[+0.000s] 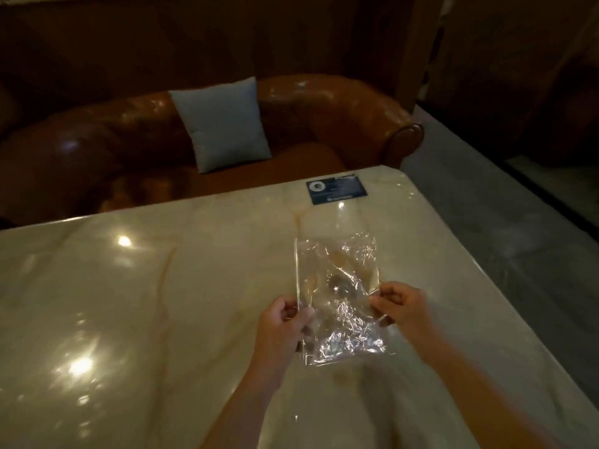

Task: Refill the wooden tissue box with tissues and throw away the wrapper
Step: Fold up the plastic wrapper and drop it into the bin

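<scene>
A clear, crinkled plastic wrapper (340, 296) is stretched flat above the pale marble table (146, 303), right of centre. My left hand (285, 322) pinches its left edge. Its right edge is pinched by my right hand (400, 307). The wrapper looks empty and I can see the table through it. No wooden tissue box and no tissues are in view.
A dark blue card (337, 189) lies flat near the table's far right corner. Beyond the far edge stands a brown leather sofa (324, 108) with a light grey cushion (222, 123). A grey floor (486, 202) runs along the table's right side.
</scene>
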A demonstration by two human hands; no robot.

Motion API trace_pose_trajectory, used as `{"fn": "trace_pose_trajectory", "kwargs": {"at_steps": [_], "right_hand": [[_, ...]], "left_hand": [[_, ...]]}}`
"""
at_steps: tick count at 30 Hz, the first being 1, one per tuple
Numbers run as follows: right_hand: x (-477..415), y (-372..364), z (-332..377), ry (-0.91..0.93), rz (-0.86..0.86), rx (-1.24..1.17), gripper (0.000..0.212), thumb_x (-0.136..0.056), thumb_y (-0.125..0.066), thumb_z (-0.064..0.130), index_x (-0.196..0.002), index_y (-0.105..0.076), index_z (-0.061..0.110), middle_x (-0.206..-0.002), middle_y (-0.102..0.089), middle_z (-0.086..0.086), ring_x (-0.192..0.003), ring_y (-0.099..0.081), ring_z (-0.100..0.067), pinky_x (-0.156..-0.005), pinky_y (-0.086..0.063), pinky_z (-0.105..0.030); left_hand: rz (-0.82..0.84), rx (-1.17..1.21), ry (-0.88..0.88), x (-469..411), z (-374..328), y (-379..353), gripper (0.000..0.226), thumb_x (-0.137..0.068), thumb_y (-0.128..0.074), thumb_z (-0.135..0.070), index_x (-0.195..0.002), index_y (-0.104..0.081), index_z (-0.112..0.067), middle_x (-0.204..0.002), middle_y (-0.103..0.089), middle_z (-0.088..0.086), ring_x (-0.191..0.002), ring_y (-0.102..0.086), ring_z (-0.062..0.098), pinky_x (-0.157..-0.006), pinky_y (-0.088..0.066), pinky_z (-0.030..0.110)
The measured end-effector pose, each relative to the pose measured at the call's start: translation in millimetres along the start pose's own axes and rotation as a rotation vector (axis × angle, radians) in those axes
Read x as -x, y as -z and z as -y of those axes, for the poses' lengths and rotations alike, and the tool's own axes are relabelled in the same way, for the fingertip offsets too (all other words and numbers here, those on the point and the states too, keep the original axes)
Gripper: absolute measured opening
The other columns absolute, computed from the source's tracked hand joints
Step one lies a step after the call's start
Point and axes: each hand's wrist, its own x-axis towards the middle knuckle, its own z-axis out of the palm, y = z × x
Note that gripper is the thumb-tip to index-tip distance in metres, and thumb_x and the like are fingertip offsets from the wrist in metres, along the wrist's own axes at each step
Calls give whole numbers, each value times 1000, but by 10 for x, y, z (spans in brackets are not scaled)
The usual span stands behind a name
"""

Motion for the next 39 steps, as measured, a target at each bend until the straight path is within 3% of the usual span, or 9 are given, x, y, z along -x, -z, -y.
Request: {"fn": "trace_pose_trajectory", "kwargs": {"at_steps": [8,14,17,21,25,27,29,34,39], "right_hand": [[-287,1173,-213,18,-87,-41,19,-82,-62,-2,-72,-64,13,-55,-70,1,-49,-63,-7,-46,-50,-17],[-555,2239,-425,-21,-178,-58,13,-83,-62,-1,-85,-60,12,-55,-70,3,-48,-61,-2,-44,-48,-13],[-612,2717,-541,-36,-278,-42,22,-81,-66,5,-81,-55,23,-63,-67,-1,-48,-59,0,-44,-46,-10],[-691,3172,-760,-87,-264,18,23,-83,-63,5,-74,-60,26,-58,-66,3,-47,-57,-3,-43,-48,-12],[-750,3444,-981,-121,-270,32,24,-83,-64,5,-76,-65,28,-62,-68,6,-50,-59,1,-46,-48,-10],[-756,3535,-1104,-160,-212,-7,14,-81,-66,7,-90,-67,19,-69,-70,8,-56,-64,1,-49,-49,-10],[-790,3626,-1268,-206,-165,-18,27,-80,-69,10,-106,-63,14,-84,-70,8,-66,-68,0,-53,-50,-11],[-1024,3830,-1657,-251,-182,43,52,-80,-69,7,-128,-51,13,-109,-63,-2,-90,-65,-12,-65,-53,-15],[-1230,3966,-2072,-274,-261,87,53,-83,-66,10,-132,-46,12,-111,-55,6,-98,-60,-15,-82,-54,-35]], "left_hand": [[71,-102,-103,-257,-112,-1214,12,-79,-67,-6,-85,-60,-13,-70,-60,2,-46,-54,-1,-43,-44,14],[57,-107,-20,-456,-17,-2417,26,-80,-68,-6,-83,-46,-19,-74,-62,9,-44,-58,8,-40,-48,24],[103,-158,-38,-517,22,-2934,26,-81,-67,-7,-74,-44,-16,-71,-61,9,-45,-58,6,-40,-48,25],[130,-223,-49,-583,91,-3444,18,-82,-64,-8,-73,-51,-17,-70,-60,5,-51,-58,8,-44,-48,24],[261,-368,-46,-672,187,-3801,16,-80,-65,-15,-87,-55,-26,-93,-60,1,-78,-55,16,-65,-52,35],[326,-491,-50,-740,253,-3954,29,-78,-67,-18,-104,-55,-24,-103,-56,-4,-92,-52,13,-85,-50,39],[383,-591,-73,-840,339,-4107,45,-76,-69,-18,-117,-51,-20,-114,-52,-4,-104,-50,11,-96,-46,36],[525,-831,-110,-1145,593,-4477,60,-77,-67,-19,-131,-41,-19,-134,-38,1,-99,-52,15,-82,-44,25],[570,-920,-87,-1459,936,-4919,60,-81,-63,-19,-135,-36,-15,-142,-27,1,-111,-48,17,-94,-43,30]]}}
